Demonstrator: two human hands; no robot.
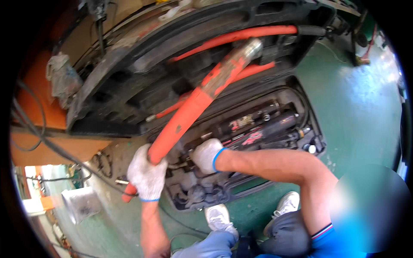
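My left hand (147,174), in a white knit glove, is closed round a long red tube (183,122). The tube slants up and to the right across the open case lid, and its far end is bare, worn metal. A short red end shows below the glove. My right hand (206,155), gloved with a blue cuff, is down at the left part of a black tool case (316,124). Its fingers look curled in among the contents, and what they hold is hidden. Beside it lie black hydraulic cylinders (277,125) with red labels.
The case lid (103,101) stands raised, with more red tubes (254,32) in it. Orange furniture (47,96) borders the left, where a dark cable (64,155) hangs across. My shoes (219,216) are close to the case's near edge on the green floor (344,103).
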